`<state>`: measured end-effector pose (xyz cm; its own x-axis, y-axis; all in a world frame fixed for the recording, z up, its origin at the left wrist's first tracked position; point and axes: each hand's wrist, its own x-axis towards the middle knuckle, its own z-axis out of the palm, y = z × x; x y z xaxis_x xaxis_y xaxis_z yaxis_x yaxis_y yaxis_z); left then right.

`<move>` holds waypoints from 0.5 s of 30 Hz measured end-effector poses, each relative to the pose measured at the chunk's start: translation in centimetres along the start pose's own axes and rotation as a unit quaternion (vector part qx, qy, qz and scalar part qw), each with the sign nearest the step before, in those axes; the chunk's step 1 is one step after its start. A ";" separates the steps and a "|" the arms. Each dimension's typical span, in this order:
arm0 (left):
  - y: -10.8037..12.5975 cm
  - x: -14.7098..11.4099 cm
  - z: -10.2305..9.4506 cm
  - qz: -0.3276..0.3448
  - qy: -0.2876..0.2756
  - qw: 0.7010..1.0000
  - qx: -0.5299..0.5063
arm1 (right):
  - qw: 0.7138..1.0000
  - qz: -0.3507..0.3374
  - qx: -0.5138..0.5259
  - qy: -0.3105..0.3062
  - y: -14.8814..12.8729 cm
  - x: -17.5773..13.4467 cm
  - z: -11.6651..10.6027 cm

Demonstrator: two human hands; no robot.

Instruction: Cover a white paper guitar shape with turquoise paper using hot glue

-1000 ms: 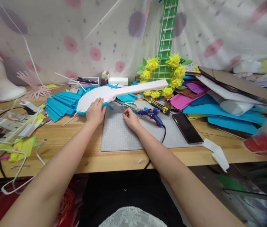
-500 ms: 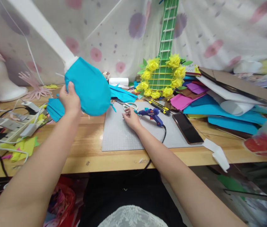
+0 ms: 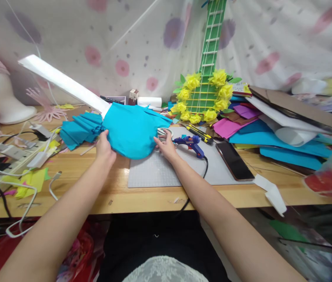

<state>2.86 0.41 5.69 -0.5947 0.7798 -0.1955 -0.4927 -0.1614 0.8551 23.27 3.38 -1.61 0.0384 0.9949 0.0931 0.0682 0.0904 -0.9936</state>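
A round craft piece covered in blue paper (image 3: 132,133), with a long white neck (image 3: 66,84) slanting up to the left, is held tilted above the table. My left hand (image 3: 105,148) grips its lower left edge, thumb on the front face. At the right edge, my right hand (image 3: 166,145) has its thumb against the rim; its other fingers are partly hidden. Just right of that hand lies a blue glue gun (image 3: 188,143) on the grey cutting mat (image 3: 151,174). White-handled scissors (image 3: 162,132) show partly behind the right fingers.
Pleated blue paper (image 3: 80,129) lies left of the piece. A green paper guitar with yellow flowers (image 3: 209,58) stands at the back. Rightward are a yellow cutter (image 3: 199,133), a phone (image 3: 234,159) and stacked paper (image 3: 280,141). Cables and a power strip (image 3: 9,164) crowd the left.
The blue piece has come down and to the right, its neck now tilted lower. My left hand moved with it. My right hand shifted slightly and now meets the piece's right edge.
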 end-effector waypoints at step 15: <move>1.1 2.5 -1.3 -0.013 -0.048 0.992 0.119 | 0.999 -0.037 -0.022 -0.024 1.6 0.8 -0.1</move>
<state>-0.04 1.41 5.48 -0.5156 0.8372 -0.1824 -0.3365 -0.0021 0.9417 23.46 4.30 -3.11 -0.0158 0.9866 0.1627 0.1135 0.1634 -0.9800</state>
